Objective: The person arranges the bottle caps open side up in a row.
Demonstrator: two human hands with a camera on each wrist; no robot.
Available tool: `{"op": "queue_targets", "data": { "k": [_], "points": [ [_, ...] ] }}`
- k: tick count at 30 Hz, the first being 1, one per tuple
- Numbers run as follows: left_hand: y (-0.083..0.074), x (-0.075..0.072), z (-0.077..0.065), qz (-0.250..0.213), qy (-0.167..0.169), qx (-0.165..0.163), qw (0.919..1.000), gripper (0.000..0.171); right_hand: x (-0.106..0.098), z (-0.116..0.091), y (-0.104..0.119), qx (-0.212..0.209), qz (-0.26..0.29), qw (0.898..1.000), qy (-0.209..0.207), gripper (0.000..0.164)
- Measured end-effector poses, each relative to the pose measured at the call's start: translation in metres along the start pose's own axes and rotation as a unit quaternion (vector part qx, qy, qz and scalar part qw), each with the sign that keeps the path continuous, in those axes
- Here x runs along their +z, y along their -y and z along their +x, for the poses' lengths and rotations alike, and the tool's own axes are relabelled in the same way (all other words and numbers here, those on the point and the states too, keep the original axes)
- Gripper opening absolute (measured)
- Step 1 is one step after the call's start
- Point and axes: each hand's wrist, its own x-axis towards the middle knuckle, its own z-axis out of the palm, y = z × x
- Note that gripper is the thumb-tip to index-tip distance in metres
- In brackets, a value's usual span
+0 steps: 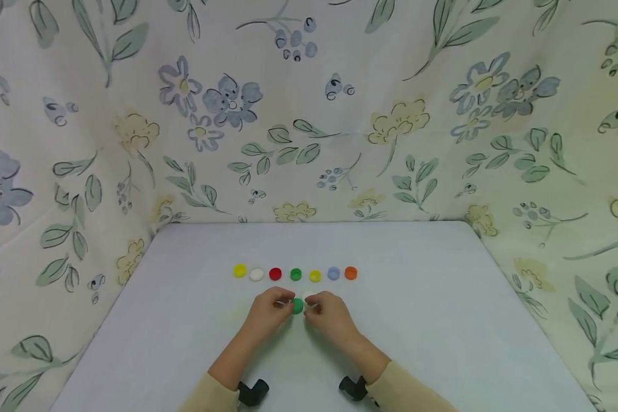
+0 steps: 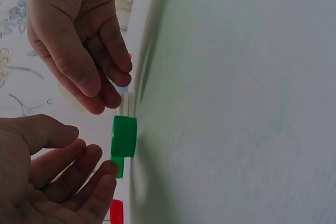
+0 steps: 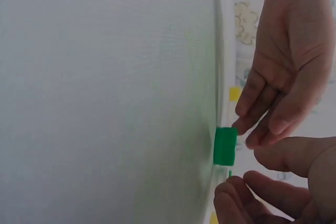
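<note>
A green bottle cap point(image 1: 297, 306) lies on the white tabletop between the two hands. Beside it, the left hand point(image 1: 270, 312) has loosely bent fingers with nothing held between them; whether a fingertip touches the cap is hard to tell. On the other side the right hand point(image 1: 332, 316) hovers close by, its fingers relaxed and holding nothing. A white cap point(image 1: 307, 295) peeks out just behind the right fingertips, partly hidden. In the left wrist view, the green cap point(image 2: 124, 136) stands apart from both thumbs. The right wrist view has the green cap point(image 3: 225, 146) near both hands' fingertips.
Behind the hands runs a row of caps: yellow point(image 1: 240, 270), white point(image 1: 256, 274), red point(image 1: 275, 274), green point(image 1: 296, 274), yellow point(image 1: 315, 276), light blue point(image 1: 333, 273) and orange point(image 1: 351, 273). Floral cloth point(image 1: 288, 114) surrounds the white table point(image 1: 432, 320) at the back and sides.
</note>
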Motion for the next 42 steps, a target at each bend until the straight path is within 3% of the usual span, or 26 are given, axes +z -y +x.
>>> {"op": "queue_targets", "data": {
  "k": [9, 14, 23, 32, 36, 42],
  "points": [
    [0.017, -0.006, 0.01, 0.023, 0.059, 0.052, 0.9966, 0.025, 0.007, 0.003, 0.003, -0.017, -0.05, 0.998, -0.015, 0.026],
    [0.021, -0.007, 0.016, 0.033, 0.076, 0.072, 0.994, 0.029, 0.01, 0.0, 0.006, -0.014, -0.065, 0.998, -0.014, 0.026],
    [0.031, -0.008, 0.023, 0.033, 0.101, 0.077, 0.9914, 0.034, 0.019, 0.006, 0.01, -0.012, -0.113, 0.994, 0.005, 0.028],
    [0.031, -0.005, 0.024, 0.065, 0.102, 0.072, 0.9899, 0.032, 0.027, 0.012, 0.023, -0.012, -0.212, 0.977, 0.003, 0.017],
    [0.032, -0.004, 0.023, 0.053, 0.108, 0.065, 0.9907, 0.03, 0.027, 0.014, 0.023, 0.001, -0.225, 0.974, 0.01, 0.017],
    [0.031, -0.002, 0.023, 0.032, 0.108, 0.05, 0.9924, 0.027, 0.028, 0.015, 0.018, 0.019, -0.208, 0.978, 0.008, 0.019]
  ]
}}
